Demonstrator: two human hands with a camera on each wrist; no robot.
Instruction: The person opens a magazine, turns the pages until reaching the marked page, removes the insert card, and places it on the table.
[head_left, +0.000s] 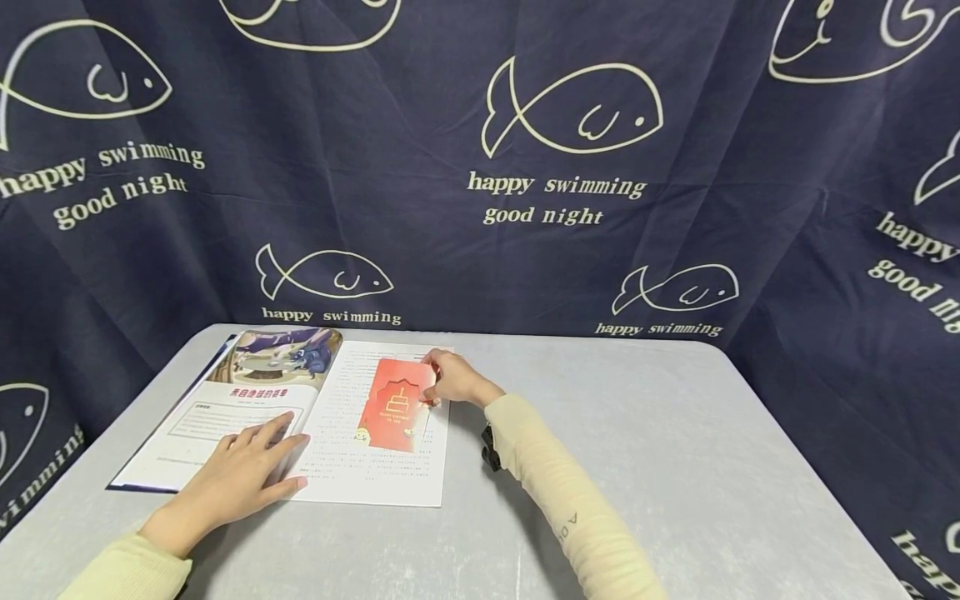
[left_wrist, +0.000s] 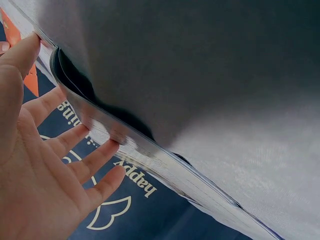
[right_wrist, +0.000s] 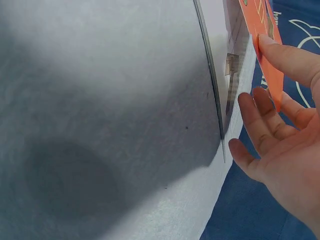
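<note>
An open magazine (head_left: 337, 467) lies on the table, a colour picture at the top of its left page and printed text on the right. My left hand (head_left: 236, 475) rests with spread, nearly straight fingers on the lower left page near the fold. Over the right page is a red birthday card (head_left: 392, 408) with a gold cake drawn on it. My right hand (head_left: 456, 379) pinches this card by its upper right edge, thumb on the front and fingers behind. In the right wrist view the red card (right_wrist: 272, 75) stands tilted above the page.
The grey table (head_left: 637, 433) stretches to the right of the magazine. A dark blue cloth (head_left: 420, 225) printed with fish and lettering hangs behind the table and at its sides. A black band (head_left: 491, 448) sits at my right wrist.
</note>
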